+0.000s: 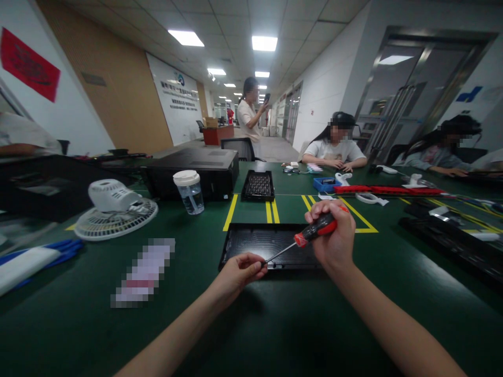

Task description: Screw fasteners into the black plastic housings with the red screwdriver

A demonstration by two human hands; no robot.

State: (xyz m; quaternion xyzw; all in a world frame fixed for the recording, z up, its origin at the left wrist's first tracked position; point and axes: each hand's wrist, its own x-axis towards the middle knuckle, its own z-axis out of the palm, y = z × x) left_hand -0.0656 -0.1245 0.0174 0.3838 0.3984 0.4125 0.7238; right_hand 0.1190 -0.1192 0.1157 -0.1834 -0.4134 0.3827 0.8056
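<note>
My right hand [334, 235] is closed round the black and red handle of a screwdriver [316, 229], whose shaft slants down to the left. At the tip, my left hand [243, 269] pinches with thumb and fingers; a small dark thing shows there, too small to name, perhaps only the tip's end. Both hands are over the near edge of a shallow black rectangular panel [251, 242] with a raised rim, which lies on the green table [188, 324]. Part of the panel's right side is hidden behind my right hand.
Beyond the panel lies a black tray [258, 186] of small parts. To the left are a lidded cup [189, 193], a black computer case [196, 162], a white fan [116, 209] and a blurred-out flat object [143, 272]. A blue box [326, 183] stands at right; people sit beyond.
</note>
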